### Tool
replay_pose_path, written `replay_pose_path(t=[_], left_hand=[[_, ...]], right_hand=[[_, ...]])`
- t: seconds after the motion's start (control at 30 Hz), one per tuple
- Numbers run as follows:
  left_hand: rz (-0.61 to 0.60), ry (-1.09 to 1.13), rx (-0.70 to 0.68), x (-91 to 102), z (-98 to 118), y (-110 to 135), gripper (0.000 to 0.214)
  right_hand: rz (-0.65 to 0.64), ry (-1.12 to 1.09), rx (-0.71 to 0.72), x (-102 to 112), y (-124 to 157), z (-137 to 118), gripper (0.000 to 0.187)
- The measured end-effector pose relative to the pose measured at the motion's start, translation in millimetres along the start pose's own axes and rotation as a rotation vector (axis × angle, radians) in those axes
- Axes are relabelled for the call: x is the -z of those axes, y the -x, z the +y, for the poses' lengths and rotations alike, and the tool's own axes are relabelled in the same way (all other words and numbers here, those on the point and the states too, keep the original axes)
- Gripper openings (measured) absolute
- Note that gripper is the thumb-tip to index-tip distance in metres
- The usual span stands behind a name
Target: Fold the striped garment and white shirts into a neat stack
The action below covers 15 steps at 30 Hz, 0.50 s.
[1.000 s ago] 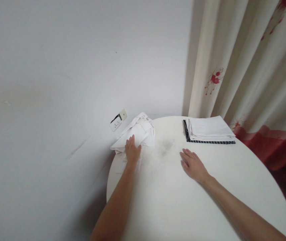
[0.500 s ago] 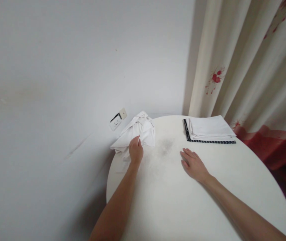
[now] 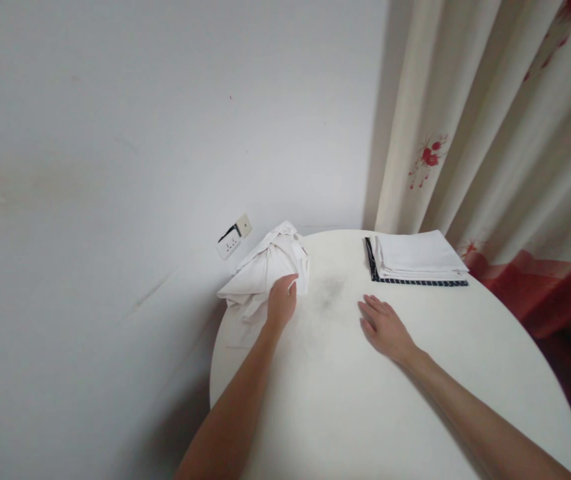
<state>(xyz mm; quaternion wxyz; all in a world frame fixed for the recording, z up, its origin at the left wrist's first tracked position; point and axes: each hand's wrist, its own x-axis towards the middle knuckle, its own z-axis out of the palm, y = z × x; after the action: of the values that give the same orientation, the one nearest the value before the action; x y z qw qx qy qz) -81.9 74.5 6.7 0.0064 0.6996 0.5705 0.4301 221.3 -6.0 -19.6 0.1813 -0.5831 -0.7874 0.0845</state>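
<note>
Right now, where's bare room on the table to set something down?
Widest: table, near middle, between left arm and right arm. Another: between right arm and folded stack, right of the right hand. Crowded: far left, where the left hand grips crumpled white cloth; far right, the stack.

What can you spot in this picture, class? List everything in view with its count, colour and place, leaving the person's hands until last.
Crumpled cloth: one heap, white, on the table near the wall
Folded cloth stack: one, white, at the table's far right
Patterned item: one, black and white, under the stack
Table: one, white, below the hands
Smudge: one, grey, on the tabletop
Wall socket: one, white, behind the heap
Small plate: one, beige, beside the socket
Wall: one, pale grey, behind the table
Curtain: one, cream and red, right
Left hand: one, bare, gripping the heap
Right hand: one, bare, on the table
</note>
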Motion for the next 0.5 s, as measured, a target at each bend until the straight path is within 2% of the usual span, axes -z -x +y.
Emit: replay_pose_path(t=[0.1, 0.2, 0.37, 0.5], left_hand=[[-0.100, -0.013, 0.018, -7.0, 1.0, 4.7, 0.024], [-0.116, -0.022, 0.052, -9.0, 1.3, 5.9, 0.021], [-0.014, -0.034, 0.094, 0.0, 1.4, -0.7, 0.026], [0.099, -0.062, 0.122, 10.8, -9.1, -7.9, 0.030]], right_hand=[[0.010, 0.000, 0.006, -1.7, 0.0, 1.2, 0.051], [0.020, -0.003, 0.016, -3.1, 0.1, 1.7, 0.051], [0.044, -0.015, 0.019, -4.4, 0.8, 3.4, 0.050], [0.058, -0.052, 0.012, -7.7, 0.7, 5.5, 0.049]])
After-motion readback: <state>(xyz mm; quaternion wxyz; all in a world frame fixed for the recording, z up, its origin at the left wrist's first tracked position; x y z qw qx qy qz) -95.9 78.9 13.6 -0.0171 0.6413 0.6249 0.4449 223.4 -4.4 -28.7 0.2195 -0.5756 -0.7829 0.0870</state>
